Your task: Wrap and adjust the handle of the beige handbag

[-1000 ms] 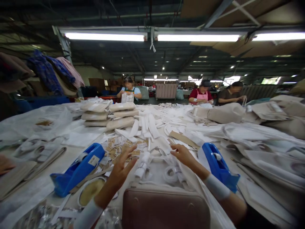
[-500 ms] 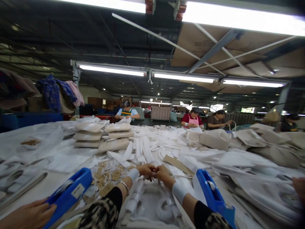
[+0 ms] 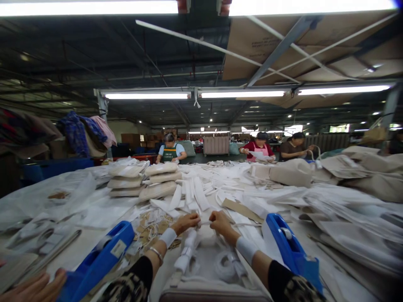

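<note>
- At the bottom left corner a co-worker's hand (image 3: 33, 287) lies on the cluttered white surface (image 3: 94, 214), just beside the left blue plastic tape dispenser (image 3: 99, 262); it is not the person's own.
- The left hand (image 3: 185, 222) is out in front, wrist wrapped in a white band, fingers curled shut in a pinch on the left end of a thin pale strip (image 3: 204, 223).
- That strip runs across the view, left to right, short and seemingly taut between the two grips; its long axis lies level with the near edge of the surface. It hangs just above the white strap bundle (image 3: 189, 247) and the pale bag (image 3: 214, 289) below.
- The right hand (image 3: 220, 222) mirrors it: closed fist, thumb side inward, pinching the strip's right end. Both hands are equally near; the strip sits between them, knuckles nearly touching.
- Both forearms come in from below, converging at the middle.
- Further right stands the right blue plastic tape dispenser (image 3: 289, 251), near the right forearm but apart from it.
</note>
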Demonstrator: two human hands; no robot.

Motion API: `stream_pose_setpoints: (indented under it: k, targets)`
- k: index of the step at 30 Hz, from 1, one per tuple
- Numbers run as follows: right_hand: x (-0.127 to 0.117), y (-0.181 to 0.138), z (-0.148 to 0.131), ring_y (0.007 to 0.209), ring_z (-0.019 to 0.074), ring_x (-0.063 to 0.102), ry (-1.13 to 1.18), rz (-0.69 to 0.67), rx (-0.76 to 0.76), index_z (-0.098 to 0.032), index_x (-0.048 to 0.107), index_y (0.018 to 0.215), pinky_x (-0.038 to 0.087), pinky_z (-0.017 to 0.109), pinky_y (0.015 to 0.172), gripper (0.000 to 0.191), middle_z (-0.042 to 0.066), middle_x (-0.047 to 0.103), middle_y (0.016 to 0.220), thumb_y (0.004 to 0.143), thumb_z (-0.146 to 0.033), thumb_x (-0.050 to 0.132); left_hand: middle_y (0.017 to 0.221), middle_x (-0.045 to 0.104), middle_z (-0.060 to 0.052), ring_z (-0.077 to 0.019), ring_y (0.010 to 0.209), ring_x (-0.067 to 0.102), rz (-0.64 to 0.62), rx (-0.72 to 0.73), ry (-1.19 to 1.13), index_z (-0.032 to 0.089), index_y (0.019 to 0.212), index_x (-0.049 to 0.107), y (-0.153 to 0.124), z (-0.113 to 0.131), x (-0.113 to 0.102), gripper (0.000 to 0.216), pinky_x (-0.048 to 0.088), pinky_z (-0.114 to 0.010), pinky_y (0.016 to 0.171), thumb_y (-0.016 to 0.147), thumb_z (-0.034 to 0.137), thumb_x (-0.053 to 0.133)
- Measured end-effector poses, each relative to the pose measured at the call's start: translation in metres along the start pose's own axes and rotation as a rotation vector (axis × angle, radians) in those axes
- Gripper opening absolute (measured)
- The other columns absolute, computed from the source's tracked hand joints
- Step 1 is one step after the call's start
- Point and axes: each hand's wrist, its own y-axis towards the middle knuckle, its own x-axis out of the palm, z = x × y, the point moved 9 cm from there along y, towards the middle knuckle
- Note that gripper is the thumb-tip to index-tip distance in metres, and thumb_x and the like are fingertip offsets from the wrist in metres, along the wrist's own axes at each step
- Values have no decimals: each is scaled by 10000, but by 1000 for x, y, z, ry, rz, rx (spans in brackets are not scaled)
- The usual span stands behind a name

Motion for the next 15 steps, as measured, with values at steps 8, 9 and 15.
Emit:
stream_pose_setpoints:
  k: [8, 9, 15]
  targets:
    - [4, -2, 3, 895, 186, 616, -31, -9, 25, -143, 637, 890, 511, 382, 836, 206, 28, 645, 921, 918, -347, 648, 877, 641, -25, -164, 841, 604, -2, 0, 169, 147, 902, 622, -7, -12, -15, 175, 488, -368, 861, 871, 319, 618]
    - [5, -2, 3, 899, 187, 617, -34, -15, 25, -143, 638, 894, 512, 385, 839, 206, 29, 647, 923, 920, -347, 646, 843, 631, -17, -156, 795, 603, -2, -14, 198, 141, 895, 622, -9, -15, -15, 205, 500, -364, 827, 896, 345, 607]
    - [5, -2, 2, 934, 194, 630, -71, -49, 23, -137, 648, 920, 526, 401, 860, 187, 36, 660, 956, 921, -324, 651, 816, 637, -7, -144, 757, 614, 4, -54, 351, 132, 894, 637, -14, -20, -13, 282, 527, -346, 781, 937, 405, 581]
